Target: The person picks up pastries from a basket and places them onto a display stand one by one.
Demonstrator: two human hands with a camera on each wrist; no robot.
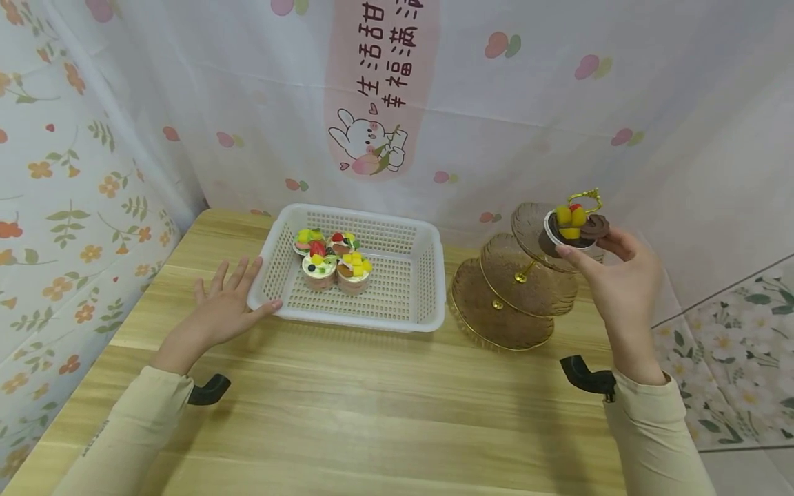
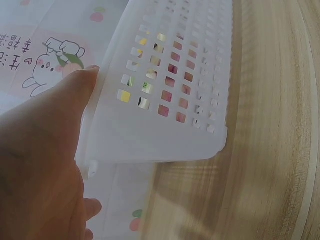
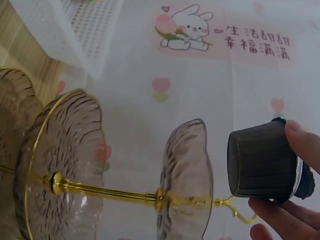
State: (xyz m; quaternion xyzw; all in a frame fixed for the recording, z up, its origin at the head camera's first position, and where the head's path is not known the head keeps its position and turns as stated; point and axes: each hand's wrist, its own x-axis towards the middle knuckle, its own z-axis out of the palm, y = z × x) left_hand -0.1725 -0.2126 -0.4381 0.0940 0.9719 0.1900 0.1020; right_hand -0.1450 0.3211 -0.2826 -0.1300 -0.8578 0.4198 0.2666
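Observation:
My right hand pinches a chocolate cupcake between thumb and fingers. Yellow and red fruit pieces and a brown swirl top it, and its dark cup appears just above the top plate in the right wrist view. That plate belongs to a three-tier stand of tinted, gold-rimmed plates. At the left end of a white plastic basket, my left hand touches the rim with fingers spread. Several fruit-topped cupcakes stand together in the basket's left half.
The stand has a gold pole and a gold ring handle at its top. Basket and stand are side by side on a wood-grain table. A printed curtain hangs behind, with a floral one at the left.

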